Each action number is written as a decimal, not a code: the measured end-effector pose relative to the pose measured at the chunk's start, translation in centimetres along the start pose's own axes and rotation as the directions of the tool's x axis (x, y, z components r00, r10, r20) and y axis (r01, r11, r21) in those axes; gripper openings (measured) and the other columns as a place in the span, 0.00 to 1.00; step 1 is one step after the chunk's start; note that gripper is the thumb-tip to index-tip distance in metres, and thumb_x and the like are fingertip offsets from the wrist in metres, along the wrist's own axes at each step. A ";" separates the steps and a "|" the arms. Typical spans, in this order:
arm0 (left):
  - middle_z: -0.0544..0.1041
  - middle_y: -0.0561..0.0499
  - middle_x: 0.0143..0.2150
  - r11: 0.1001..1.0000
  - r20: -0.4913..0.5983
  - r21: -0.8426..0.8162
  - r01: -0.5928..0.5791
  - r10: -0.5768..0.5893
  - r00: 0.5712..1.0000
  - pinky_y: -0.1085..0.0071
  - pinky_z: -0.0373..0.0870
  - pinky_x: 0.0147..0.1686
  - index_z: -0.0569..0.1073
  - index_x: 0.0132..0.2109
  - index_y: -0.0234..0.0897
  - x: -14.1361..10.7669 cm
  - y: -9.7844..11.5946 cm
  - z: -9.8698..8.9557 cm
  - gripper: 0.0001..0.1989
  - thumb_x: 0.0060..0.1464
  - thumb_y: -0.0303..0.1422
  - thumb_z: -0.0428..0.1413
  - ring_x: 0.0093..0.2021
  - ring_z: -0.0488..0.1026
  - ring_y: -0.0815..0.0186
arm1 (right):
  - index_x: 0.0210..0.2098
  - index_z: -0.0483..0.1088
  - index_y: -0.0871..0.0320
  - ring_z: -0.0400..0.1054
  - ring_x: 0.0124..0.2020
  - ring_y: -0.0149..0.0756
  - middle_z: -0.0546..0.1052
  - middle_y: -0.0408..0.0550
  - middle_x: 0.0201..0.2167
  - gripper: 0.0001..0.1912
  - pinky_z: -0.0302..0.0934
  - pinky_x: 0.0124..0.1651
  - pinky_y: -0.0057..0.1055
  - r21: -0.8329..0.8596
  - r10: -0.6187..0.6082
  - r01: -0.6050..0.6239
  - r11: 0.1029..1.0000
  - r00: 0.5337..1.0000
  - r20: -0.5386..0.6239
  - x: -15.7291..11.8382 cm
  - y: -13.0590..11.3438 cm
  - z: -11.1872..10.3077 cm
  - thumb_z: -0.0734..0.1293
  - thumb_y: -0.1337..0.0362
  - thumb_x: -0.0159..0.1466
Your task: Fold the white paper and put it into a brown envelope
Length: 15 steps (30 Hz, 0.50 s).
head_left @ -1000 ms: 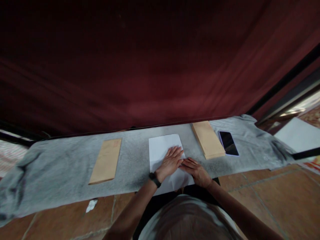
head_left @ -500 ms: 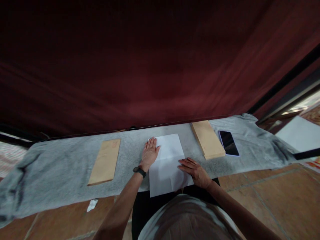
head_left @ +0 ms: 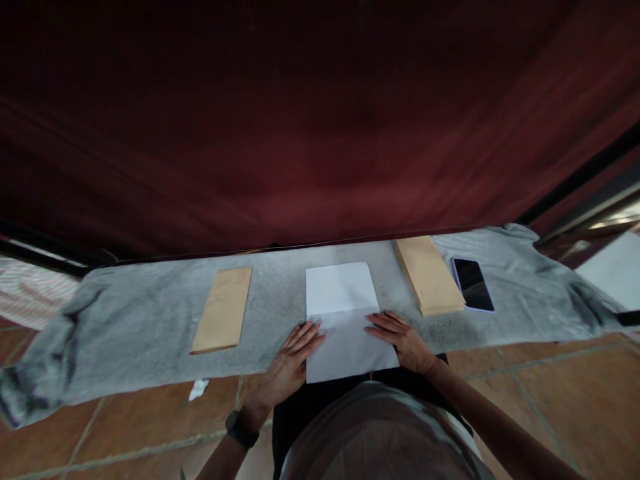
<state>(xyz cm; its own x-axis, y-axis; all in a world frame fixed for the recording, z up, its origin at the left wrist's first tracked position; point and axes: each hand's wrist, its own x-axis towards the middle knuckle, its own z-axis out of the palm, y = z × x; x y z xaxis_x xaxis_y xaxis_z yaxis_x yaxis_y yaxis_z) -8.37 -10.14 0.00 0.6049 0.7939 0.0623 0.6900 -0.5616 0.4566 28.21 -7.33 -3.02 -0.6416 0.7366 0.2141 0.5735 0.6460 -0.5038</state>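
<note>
seeing paper point(head_left: 337, 293) creased crosswise, not folded over yet, at near edge of table point(head_left: 275, 300); resting left fingers point(head_left: 306, 337) and right fingers point(head_left: 389, 323) on sides, slightly apart, unclamped.

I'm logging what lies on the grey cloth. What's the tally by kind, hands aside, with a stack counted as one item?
Brown envelope lying apart: 1
Stack of brown envelopes: 1 (how many it holds can't be told)
White paper: 1
Phone: 1
Total: 4
</note>
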 end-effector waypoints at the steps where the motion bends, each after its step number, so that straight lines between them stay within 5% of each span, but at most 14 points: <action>1: 0.59 0.55 0.73 1.000 0.015 0.015 -0.019 0.019 1.000 0.48 0.53 0.72 0.60 0.70 0.52 0.3 0.1 0.1 0.48 0.44 0.11 0.45 0.74 0.51 0.61 | 0.66 0.65 0.48 0.59 0.69 0.46 0.64 0.48 0.69 0.31 0.48 0.73 0.52 -0.010 -0.010 0.010 1.000 1.000 0.003 -0.1 0.0 0.1 0.66 0.66 0.64; 6: 0.63 0.57 0.71 0.996 0.091 -0.051 -0.077 0.081 0.993 0.49 0.53 0.72 0.67 0.66 0.52 0.9 0.1 0.4 0.47 0.41 0.10 0.44 0.72 0.56 0.63 | 0.65 0.66 0.46 0.57 0.69 0.42 0.65 0.45 0.68 0.34 0.48 0.72 0.52 -0.005 -0.045 0.045 0.999 0.998 0.041 -0.8 -0.1 0.0 0.61 0.75 0.62; 10: 0.76 0.51 0.60 0.950 -0.054 -0.306 0.066 -0.086 0.995 0.51 0.62 0.67 0.78 0.54 0.49 0.7 -0.1 0.4 0.27 0.53 0.18 0.52 0.63 0.70 0.60 | 0.60 0.72 0.47 0.65 0.64 0.42 0.73 0.46 0.62 0.24 0.52 0.70 0.52 0.094 0.009 -0.011 0.995 1.000 0.024 -0.7 -0.1 -0.1 0.62 0.69 0.66; 12: 0.81 0.48 0.52 0.860 -0.148 -0.475 0.187 -0.287 0.946 0.53 0.68 0.61 0.81 0.47 0.47 1.2 -0.1 0.5 0.13 0.57 0.29 0.57 0.56 0.76 0.57 | 0.57 0.74 0.48 0.70 0.59 0.44 0.77 0.47 0.57 0.18 0.58 0.67 0.50 0.144 0.116 -0.112 0.983 0.993 -0.021 -0.1 -0.1 0.0 0.62 0.63 0.70; 15: 0.83 0.48 0.39 0.677 -0.212 -0.669 0.306 -0.569 0.794 0.60 0.73 0.51 0.82 0.37 0.44 2.7 -0.1 0.7 0.07 0.55 0.39 0.61 0.44 0.78 0.56 | 0.52 0.76 0.51 0.74 0.51 0.46 0.81 0.50 0.49 0.17 0.66 0.57 0.45 0.216 0.361 -0.329 0.919 0.923 -0.131 1.2 0.1 0.4 0.61 0.56 0.71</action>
<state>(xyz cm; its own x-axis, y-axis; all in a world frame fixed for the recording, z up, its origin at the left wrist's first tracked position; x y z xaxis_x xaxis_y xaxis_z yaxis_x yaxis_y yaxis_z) -6.57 -8.13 -0.50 0.0030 0.9998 -0.0220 0.3862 0.0192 0.9222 27.26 -6.44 -3.17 -0.3188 0.9395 0.1250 0.6283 0.3082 -0.7143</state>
